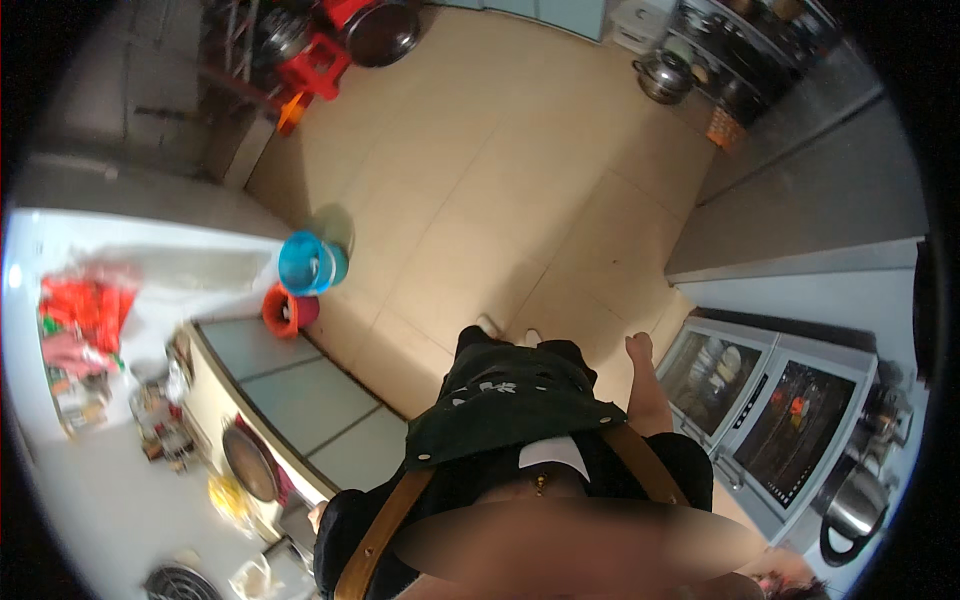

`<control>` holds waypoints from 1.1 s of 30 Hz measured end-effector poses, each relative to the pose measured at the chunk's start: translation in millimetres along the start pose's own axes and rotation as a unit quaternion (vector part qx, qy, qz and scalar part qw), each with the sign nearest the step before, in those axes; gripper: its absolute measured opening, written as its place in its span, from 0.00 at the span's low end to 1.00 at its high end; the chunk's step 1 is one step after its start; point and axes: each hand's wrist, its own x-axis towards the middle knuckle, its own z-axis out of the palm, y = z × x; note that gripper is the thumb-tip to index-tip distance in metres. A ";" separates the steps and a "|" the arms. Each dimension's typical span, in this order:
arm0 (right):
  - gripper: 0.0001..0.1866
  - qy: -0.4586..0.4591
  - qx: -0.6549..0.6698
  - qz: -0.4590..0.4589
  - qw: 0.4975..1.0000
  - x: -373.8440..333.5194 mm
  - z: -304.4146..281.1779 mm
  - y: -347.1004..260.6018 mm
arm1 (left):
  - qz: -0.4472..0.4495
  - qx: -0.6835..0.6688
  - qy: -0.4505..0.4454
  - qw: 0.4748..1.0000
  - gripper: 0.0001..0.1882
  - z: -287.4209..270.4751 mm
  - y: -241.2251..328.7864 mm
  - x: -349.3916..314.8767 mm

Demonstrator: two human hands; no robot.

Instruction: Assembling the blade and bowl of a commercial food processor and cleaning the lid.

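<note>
My right hand (639, 347) hangs beside the dark apron (500, 390), over the floor and close to the glass-doored dish cabinet (712, 372). Its fingers look curled in, and nothing shows in them. Of my left hand (317, 516) only a small part peeks out past the black sleeve, near the counter's front edge; its fingers are hidden. A round pan (250, 462) sits on that counter, with a yellow bag (230, 498) beside it. On the right, a steel kettle (858, 502) with a black handle stands on top of the cabinet.
A blue bucket (308, 264) and an orange-red bin (284, 312) stand on the tiled floor (480, 180) at the left cabinets. Far left are a red stool (315, 66) and a dark basin (382, 34). A lidded pot (665, 78) stands far right, past a tall grey appliance (800, 200).
</note>
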 end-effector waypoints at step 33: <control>0.15 0.097 0.144 0.130 0.976 221.2 -99.8 -72.3 | 0.888 -0.142 -0.321 0.296 0.30 -99.6 880.0 -748.5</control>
